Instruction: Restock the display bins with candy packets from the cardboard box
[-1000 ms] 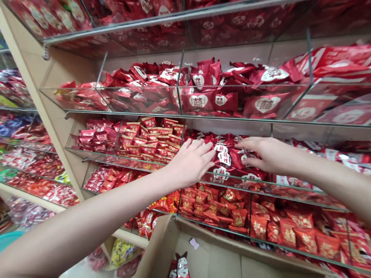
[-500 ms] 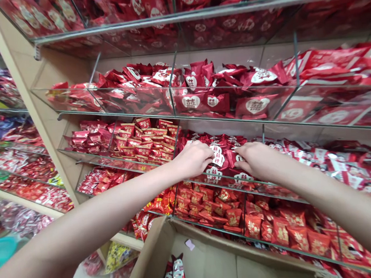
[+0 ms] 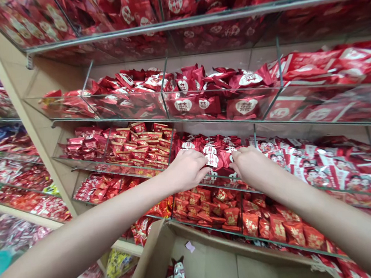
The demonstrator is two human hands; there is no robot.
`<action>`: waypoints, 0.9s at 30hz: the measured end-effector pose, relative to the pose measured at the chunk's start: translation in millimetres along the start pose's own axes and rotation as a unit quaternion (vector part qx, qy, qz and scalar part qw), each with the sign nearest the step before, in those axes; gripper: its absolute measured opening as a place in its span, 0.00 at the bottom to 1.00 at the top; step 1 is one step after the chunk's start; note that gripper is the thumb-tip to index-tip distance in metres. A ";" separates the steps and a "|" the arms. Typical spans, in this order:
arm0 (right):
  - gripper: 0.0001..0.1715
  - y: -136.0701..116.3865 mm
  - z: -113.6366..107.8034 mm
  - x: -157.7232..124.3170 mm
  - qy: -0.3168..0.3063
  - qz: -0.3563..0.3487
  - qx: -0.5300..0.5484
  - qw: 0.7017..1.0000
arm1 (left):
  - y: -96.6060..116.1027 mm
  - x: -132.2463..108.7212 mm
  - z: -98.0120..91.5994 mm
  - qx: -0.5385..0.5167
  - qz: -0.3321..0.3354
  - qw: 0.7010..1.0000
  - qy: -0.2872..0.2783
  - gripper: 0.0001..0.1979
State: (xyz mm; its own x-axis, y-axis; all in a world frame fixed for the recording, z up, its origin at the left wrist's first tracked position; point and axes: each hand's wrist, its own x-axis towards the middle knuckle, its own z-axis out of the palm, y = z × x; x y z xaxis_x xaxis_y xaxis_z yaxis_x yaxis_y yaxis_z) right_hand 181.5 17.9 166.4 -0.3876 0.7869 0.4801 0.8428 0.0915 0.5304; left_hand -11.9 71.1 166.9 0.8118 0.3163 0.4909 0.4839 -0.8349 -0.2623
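My left hand (image 3: 189, 168) reaches into a middle shelf compartment, its fingers curled and closed at the edge of a red candy packet (image 3: 211, 156) with a white label. On the other side my right hand (image 3: 251, 164) pinches a red candy packet (image 3: 227, 156) between thumb and fingers. Whether both hands grip the same packet I cannot make out. Similar red packets (image 3: 188, 144) lie in rows behind and below them. Below my hands stands an open cardboard box (image 3: 210, 257), with a few red packets (image 3: 179, 276) at its near left.
A clear shelf lip (image 3: 227, 180) runs under my wrists, and a glass shelf (image 3: 209, 121) is above. Gold-edged packets (image 3: 138, 149) fill the compartment to the left, white-and-red packets (image 3: 312, 159) the one to the right. A wooden upright (image 3: 31, 121) stands at left.
The camera view has shifted a little, so the shelves sit further left. Both hands stay at the same packets; the left hand sits slightly lower, its thumb now showing.
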 end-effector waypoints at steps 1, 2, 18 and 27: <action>0.09 -0.6 -0.1 -0.3 0.007 0.004 0.007 1.000 | 1.5 -2.2 0.0 0.000 0.000 1.000 0.004 0.15; 0.08 -1.3 0.1 -0.8 0.015 0.006 0.020 1.000 | 3.1 -4.7 0.4 0.003 0.000 1.000 0.008 0.15; 0.13 -52.0 -17.0 -58.3 0.160 0.039 0.195 0.967 | 32.7 -63.6 10.7 -0.030 0.095 0.988 0.114 0.15; 0.11 -83.0 -0.2 -92.7 0.199 -0.029 0.363 0.910 | 40.8 -122.7 45.3 -0.100 0.144 0.981 0.086 0.11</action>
State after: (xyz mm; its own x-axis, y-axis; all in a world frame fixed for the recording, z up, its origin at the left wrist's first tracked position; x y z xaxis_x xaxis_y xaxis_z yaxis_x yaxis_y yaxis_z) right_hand 147.4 -62.7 78.0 -0.4217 0.4974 0.7581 0.7853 0.6184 0.0310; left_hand -76.9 18.7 58.3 0.8299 -0.0124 0.5577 0.1547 -0.9554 -0.2515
